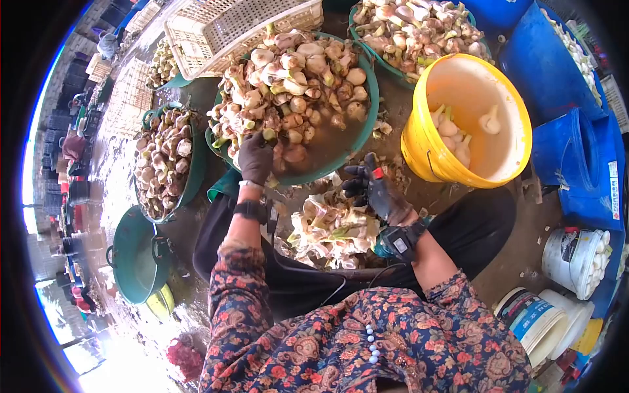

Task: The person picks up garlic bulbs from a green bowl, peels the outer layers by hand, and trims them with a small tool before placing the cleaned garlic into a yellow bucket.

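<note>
My left hand [256,157], in a dark glove, reaches to the near left edge of the garlic heap in a big green tub [372,108]. Its fingers are closed at a garlic bulb with a greenish stem end. Brown water shows in the tub's right part. My right hand [377,190], also gloved, with a red patch on one finger, hovers over the peelings. Its fingers are partly curled, and what they hold, if anything, is hidden. Beyond it stands a yellow bucket [419,147] with several pale bulbs [452,131] inside. Peeled skins [334,226] lie between my legs.
More green tubs of garlic stand at the left [164,164] and top right [419,33]. An empty green tub [137,255] is at lower left. A white crate [242,39] lies behind. Blue containers [547,65] and white buckets [570,262] line the right. People appear far left.
</note>
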`<state>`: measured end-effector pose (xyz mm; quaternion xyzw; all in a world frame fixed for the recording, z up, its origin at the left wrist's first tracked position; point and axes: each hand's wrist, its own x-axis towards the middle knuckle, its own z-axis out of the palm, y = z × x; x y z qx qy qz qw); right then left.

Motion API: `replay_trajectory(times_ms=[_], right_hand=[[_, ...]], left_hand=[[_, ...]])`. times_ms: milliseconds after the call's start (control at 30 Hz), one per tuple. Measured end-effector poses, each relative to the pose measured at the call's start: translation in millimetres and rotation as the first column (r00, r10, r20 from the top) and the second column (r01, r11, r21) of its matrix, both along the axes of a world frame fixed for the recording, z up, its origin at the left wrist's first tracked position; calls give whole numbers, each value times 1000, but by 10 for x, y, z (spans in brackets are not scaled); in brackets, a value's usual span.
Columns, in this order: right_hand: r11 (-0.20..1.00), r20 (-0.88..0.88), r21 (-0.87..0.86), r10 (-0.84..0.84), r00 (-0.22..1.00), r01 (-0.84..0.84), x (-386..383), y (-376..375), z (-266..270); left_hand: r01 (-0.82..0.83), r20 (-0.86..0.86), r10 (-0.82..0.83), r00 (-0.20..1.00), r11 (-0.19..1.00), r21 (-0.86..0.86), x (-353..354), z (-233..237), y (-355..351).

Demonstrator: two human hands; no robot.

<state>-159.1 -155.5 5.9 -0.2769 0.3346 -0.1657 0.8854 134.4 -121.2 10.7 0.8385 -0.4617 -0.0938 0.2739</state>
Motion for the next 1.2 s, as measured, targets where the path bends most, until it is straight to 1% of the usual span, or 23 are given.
replay_trajectory(times_ms=[33,67,133,167,233,267,300,367,400,433,467,500,533,567,700,800,833,867,1000,1067,1100,1167,1200], right_hand=[[1000,1,10,-1,1000,1,46,57,-47],[998,0,56,29,1000,-29,100,95,-91],[996,91,56,57,994,-63,160,224,-2],[996,93,58,61,994,-67,182,257,-4],[968,115,-228,133,984,-104,221,308,-39],[944,156,-321,-21,988,71,292,418,-105],[943,152,-325,-26,988,75,228,392,-33],[986,-124,-117,106,987,-121,79,303,191],[744,-207,-668,-196,959,8,258,339,103],[744,-207,-668,-195,959,7,199,354,51],[572,-297,-817,-304,905,-76,112,348,8],[377,-349,-907,-427,834,-186,88,333,163],[225,-216,-967,-487,846,-117,84,355,167],[230,-218,-966,-491,843,-116,87,385,162],[311,-320,-931,-440,839,-192,99,394,134],[223,-276,-954,-393,877,-200,51,405,111],[635,-236,-771,-210,949,-52,31,387,165],[918,-106,-397,-65,992,18,16,368,199],[965,-128,-260,0,992,-34,-23,335,157],[839,-316,-537,-106,943,-86,-9,350,179],[840,-319,-536,-106,942,-87,-12,369,168],[663,-409,-714,-131,903,-226,0,406,112],[611,-416,-751,-142,898,-251,9,390,21]], left_hand=[[-18,-145,-8,989,984,-176,-28,45,84],[45,-200,-79,977,985,-169,-28,65,168],[17,-685,-222,693,956,-293,-506,465,350],[101,-731,-240,638,968,-229,-678,499,441],[311,-742,-318,590,938,-154,-1052,441,627],[371,-622,-393,677,913,-173,-1177,414,670],[432,-487,-464,740,883,-185,-1265,396,697],[321,-740,-348,575,928,-187,-1352,442,738],[320,-742,-348,573,928,-188,-1382,433,753],[292,-636,-345,690,937,-192,-1400,415,765],[265,-511,-332,792,943,-202,-1405,414,760],[267,-507,-335,794,942,-205,-1404,437,753],[316,-366,-348,863,937,-148,-1407,469,764],[356,-219,-365,905,931,-82,-1422,496,779],[357,-128,-358,925,934,-37,-1452,540,802],[406,-60,-408,911,913,-45,-1377,492,832],[322,-481,-329,813,941,-100,-1348,475,846],[223,-810,-218,544,969,-112,-1331,457,852],[197,-766,-239,596,969,-148,-1387,390,868],[270,-523,-290,801,956,-117,-1442,374,877],[270,-526,-289,799,956,-116,-1459,377,876],[416,-142,-409,901,909,24,-1474,405,884],[405,-207,-388,898,913,43,-1463,389,885]])
